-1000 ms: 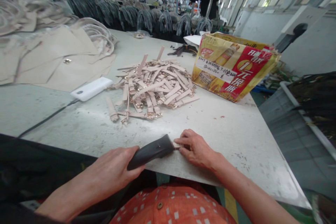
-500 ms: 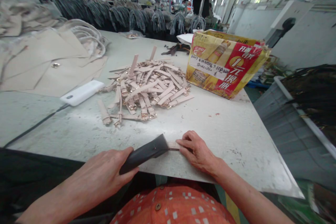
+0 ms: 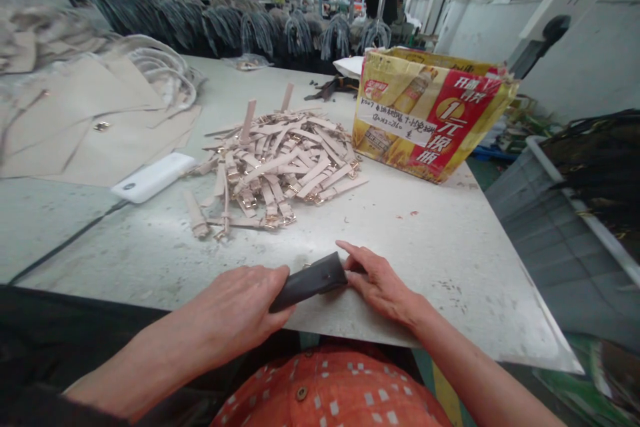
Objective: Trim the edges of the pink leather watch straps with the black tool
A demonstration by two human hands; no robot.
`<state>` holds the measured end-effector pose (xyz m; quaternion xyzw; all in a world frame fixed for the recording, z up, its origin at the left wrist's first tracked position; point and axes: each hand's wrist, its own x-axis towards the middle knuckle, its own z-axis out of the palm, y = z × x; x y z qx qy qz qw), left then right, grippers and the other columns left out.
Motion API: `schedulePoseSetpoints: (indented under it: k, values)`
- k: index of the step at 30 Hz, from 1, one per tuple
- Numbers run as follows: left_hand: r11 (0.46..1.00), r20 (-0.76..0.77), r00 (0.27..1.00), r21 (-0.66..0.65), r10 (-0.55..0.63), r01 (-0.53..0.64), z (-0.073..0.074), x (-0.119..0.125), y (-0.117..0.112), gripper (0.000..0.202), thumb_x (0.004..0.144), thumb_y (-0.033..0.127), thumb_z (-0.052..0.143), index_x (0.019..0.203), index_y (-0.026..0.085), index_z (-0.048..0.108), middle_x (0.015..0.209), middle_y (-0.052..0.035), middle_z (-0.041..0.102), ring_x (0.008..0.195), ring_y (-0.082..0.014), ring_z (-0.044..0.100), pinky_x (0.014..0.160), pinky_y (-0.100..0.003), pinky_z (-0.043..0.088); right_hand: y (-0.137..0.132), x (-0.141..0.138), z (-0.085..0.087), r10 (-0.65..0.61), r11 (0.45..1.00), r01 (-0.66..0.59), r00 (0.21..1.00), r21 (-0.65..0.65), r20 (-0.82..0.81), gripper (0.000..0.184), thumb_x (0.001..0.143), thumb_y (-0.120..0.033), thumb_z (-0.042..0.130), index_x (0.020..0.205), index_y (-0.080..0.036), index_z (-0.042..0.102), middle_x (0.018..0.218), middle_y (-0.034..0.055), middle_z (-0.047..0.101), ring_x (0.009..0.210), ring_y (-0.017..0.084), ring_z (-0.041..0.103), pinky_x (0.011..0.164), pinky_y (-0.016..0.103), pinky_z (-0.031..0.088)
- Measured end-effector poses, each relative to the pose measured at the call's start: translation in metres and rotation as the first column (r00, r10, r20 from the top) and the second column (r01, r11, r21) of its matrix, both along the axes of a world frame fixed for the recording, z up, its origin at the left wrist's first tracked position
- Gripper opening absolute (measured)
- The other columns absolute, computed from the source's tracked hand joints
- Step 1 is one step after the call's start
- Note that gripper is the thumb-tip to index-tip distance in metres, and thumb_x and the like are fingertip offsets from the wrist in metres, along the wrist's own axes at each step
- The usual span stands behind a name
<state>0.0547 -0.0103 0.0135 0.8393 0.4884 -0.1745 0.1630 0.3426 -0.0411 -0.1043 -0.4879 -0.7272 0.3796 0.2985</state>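
Observation:
My left hand [image 3: 245,300] is closed round a black handheld tool [image 3: 317,280], a smooth, slightly tapered bar with a blunt end pointing right. Behind its upper edge a small metallic bit [image 3: 308,265] peeks out, too little to identify. My right hand [image 3: 377,281] is beside the blunt end, index finger stretched out and thumb apart from it, close to or touching the tool. Whether a strap lies beneath the tool is hidden. Farther back on the table [image 3: 425,247] is a heap of beige straps [image 3: 280,163] with gold-coloured buckles.
A yellow and red cardboard box [image 3: 425,117] stands right of the heap. To the left are a white device [image 3: 153,177] with a black cable, beige sheets [image 3: 100,117] and a loose buckle [image 3: 102,126]. A grey bin [image 3: 565,227] stands beyond the table's right edge.
The black tool has moved right in my left hand, up to my right fingers. The pale strap between them is no longer visible, and my right index finger has lifted and straightened.

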Motion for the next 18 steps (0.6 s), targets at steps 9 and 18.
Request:
schedulePoseSetpoints:
  k: [9,18]
  values:
    - [0.990,0.050,0.989,-0.026,0.137,-0.136,-0.001,-0.011,0.002,0.031,0.102,0.046,0.062,0.114,0.026,0.082,0.106,-0.0122,0.092,0.101,-0.0355,0.088,0.085,-0.039,0.058,0.005,-0.004,-0.010,-0.036,0.997,0.037,0.999,0.061,-0.016,0.076,0.099,-0.005,0.068,0.171,-0.029,0.063,0.114,0.0055,0.080,0.107,0.025,0.070,0.109,0.047,0.058]
    - [0.996,-0.047,0.995,-0.028,0.084,-0.085,0.000,-0.018,-0.011,0.034,0.101,0.046,0.057,0.112,0.025,0.082,0.107,-0.0149,0.093,0.104,-0.0400,0.089,0.089,-0.044,0.062,0.006,-0.004,-0.016,-0.043,0.996,0.045,0.999,0.072,-0.027,0.075,0.096,-0.004,0.071,0.167,-0.028,0.068,0.110,0.0050,0.081,0.103,0.024,0.071,0.104,0.044,0.059]
